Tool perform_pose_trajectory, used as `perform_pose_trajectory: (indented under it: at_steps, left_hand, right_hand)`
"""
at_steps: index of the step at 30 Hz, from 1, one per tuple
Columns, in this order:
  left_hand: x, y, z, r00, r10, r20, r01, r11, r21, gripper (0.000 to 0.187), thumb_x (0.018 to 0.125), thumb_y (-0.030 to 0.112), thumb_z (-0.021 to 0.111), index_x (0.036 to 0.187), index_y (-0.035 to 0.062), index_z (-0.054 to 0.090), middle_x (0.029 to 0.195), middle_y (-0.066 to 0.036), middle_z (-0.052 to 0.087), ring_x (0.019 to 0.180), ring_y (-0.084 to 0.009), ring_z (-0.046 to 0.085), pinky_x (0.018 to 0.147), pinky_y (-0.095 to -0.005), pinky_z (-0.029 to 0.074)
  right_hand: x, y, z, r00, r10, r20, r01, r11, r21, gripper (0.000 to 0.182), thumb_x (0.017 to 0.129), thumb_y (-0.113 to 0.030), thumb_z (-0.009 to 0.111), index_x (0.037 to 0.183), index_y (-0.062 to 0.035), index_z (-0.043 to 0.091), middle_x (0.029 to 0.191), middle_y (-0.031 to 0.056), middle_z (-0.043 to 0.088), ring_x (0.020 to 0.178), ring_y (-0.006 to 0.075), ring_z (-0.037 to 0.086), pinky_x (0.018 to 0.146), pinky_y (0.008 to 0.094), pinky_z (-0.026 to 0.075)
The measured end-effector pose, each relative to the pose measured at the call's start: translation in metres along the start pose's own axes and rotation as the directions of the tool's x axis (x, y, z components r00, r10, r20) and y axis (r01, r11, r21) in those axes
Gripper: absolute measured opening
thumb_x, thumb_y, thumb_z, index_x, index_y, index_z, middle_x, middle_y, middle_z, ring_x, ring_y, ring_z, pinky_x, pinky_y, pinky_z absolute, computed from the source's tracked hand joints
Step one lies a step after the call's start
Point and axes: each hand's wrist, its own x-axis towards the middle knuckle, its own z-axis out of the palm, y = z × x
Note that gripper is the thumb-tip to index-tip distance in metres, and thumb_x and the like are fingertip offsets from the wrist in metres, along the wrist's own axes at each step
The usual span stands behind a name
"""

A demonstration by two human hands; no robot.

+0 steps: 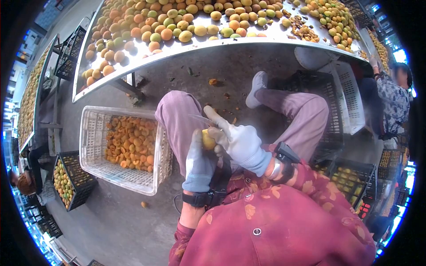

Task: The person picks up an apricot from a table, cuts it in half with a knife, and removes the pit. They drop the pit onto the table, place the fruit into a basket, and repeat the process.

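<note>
Both of my hands wear pale gloves and meet above my lap. My left hand [198,162] is closed around a yellow apricot [208,140]. Over the same fruit, my right hand [240,142] is closed on a small knife [202,119], whose thin blade points to the left above my knee; its handle is hidden in the glove. To the left of my leg stands a white plastic crate [120,181] that holds many orange halved apricots [133,144].
A metal table [146,61] heaped with whole apricots spans the front. Black crates of fruit stand at left [80,188] and right [353,179]. White [348,97] crates lean at right, near another person [394,97]. Fruit scraps dot the floor.
</note>
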Motion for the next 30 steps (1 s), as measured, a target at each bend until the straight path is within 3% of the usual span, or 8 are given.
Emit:
perform_pose_trajectory:
  at_steps: [5, 7, 8, 12, 15, 18, 19, 30]
  left_hand:
    - [0.003, -0.006, -0.006, 0.997, 0.060, -0.045, -0.057, 0.997, 0.058, 0.047, 0.096, 0.054, 0.044, 0.106, 0.0093, 0.055, 0.074, -0.002, 0.054, 0.062, -0.0116, 0.051, 0.047, -0.0256, 0.039]
    - [0.001, -0.007, -0.013, 0.999, 0.035, 0.032, -0.037, 0.998, 0.046, 0.045, 0.096, 0.052, 0.045, 0.105, 0.0088, 0.055, 0.075, -0.002, 0.055, 0.064, -0.0116, 0.052, 0.048, -0.0259, 0.039]
    - [0.000, -0.007, -0.018, 0.994, 0.013, 0.106, -0.017, 0.999, 0.036, 0.043, 0.097, 0.050, 0.046, 0.105, 0.0083, 0.055, 0.076, -0.002, 0.055, 0.065, -0.0116, 0.053, 0.048, -0.0263, 0.040]
    - [0.002, -0.009, -0.025, 0.996, 0.012, 0.088, -0.019, 0.997, 0.078, 0.042, 0.097, 0.047, 0.047, 0.107, 0.0069, 0.055, 0.080, -0.004, 0.057, 0.065, -0.0128, 0.055, 0.048, -0.0263, 0.041]
    - [0.005, -0.022, -0.007, 0.959, 0.273, -0.079, -0.260, 0.955, 0.145, 0.050, 0.096, 0.049, 0.048, 0.118, 0.0045, 0.054, 0.095, -0.007, 0.060, 0.065, -0.0131, 0.055, 0.060, -0.0259, 0.046]
    - [0.000, -0.003, -0.011, 0.998, 0.046, 0.044, -0.042, 0.995, -0.092, 0.059, 0.096, 0.051, 0.048, 0.126, 0.0016, 0.051, 0.097, -0.008, 0.061, 0.067, -0.0127, 0.053, 0.063, -0.0270, 0.046]
    - [0.005, -0.002, -0.014, 0.994, -0.005, 0.105, 0.022, 0.987, -0.161, 0.066, 0.096, 0.054, 0.045, 0.132, -0.0017, 0.047, 0.094, -0.007, 0.062, 0.063, -0.0128, 0.051, 0.059, -0.0275, 0.044]
    - [0.003, 0.000, -0.018, 0.986, 0.008, 0.169, 0.025, 0.982, -0.189, 0.074, 0.096, 0.058, 0.037, 0.136, -0.0034, 0.042, 0.096, -0.007, 0.063, 0.059, -0.0124, 0.049, 0.056, -0.0272, 0.042]
  right_hand:
    - [-0.002, 0.000, -0.002, 0.997, -0.075, 0.027, 0.079, 0.977, -0.199, 0.050, 0.097, -0.032, 0.053, 0.143, -0.0171, 0.042, 0.080, 0.0068, 0.070, 0.060, 0.0107, 0.066, 0.057, 0.0261, 0.053]
    - [0.000, -0.002, -0.004, 0.971, 0.125, 0.205, -0.178, 0.948, 0.264, 0.052, 0.098, -0.040, 0.050, 0.143, -0.0139, 0.042, 0.067, 0.0051, 0.064, 0.053, 0.0084, 0.059, 0.048, 0.0274, 0.048]
    - [-0.001, 0.002, -0.002, 0.971, 0.124, 0.205, -0.176, 0.948, 0.265, 0.052, 0.098, -0.040, 0.050, 0.143, -0.0139, 0.042, 0.067, 0.0051, 0.064, 0.053, 0.0084, 0.059, 0.048, 0.0274, 0.048]
    - [-0.003, 0.022, 0.002, 0.897, 0.223, 0.382, -0.408, 0.752, 0.518, 0.051, 0.099, -0.050, 0.042, 0.137, -0.0177, 0.051, 0.058, -0.0007, 0.057, 0.044, 0.0066, 0.048, 0.040, 0.0233, 0.040]
    - [-0.008, 0.008, -0.017, 0.745, -0.118, 0.657, -0.612, 0.272, 0.743, 0.067, 0.096, -0.060, 0.036, 0.139, -0.0095, 0.046, 0.049, -0.0003, 0.050, 0.034, 0.0076, 0.042, 0.035, 0.0213, 0.033]
    - [-0.010, 0.010, -0.023, 0.869, 0.065, 0.490, -0.450, 0.515, 0.730, 0.070, 0.096, -0.061, 0.036, 0.141, -0.0078, 0.042, 0.049, 0.0010, 0.050, 0.032, 0.0073, 0.039, 0.035, 0.0212, 0.033]
    - [-0.008, 0.012, -0.027, 0.903, -0.012, 0.429, -0.386, 0.417, 0.823, 0.070, 0.096, -0.060, 0.038, 0.141, -0.0071, 0.041, 0.051, 0.0012, 0.051, 0.033, 0.0071, 0.039, 0.035, 0.0208, 0.033]
    - [-0.022, -0.011, -0.052, 0.870, 0.379, 0.314, -0.464, 0.845, 0.266, 0.032, 0.098, -0.028, 0.047, 0.116, -0.0062, 0.064, 0.065, 0.0025, 0.059, 0.050, 0.0069, 0.052, 0.049, 0.0199, 0.040]
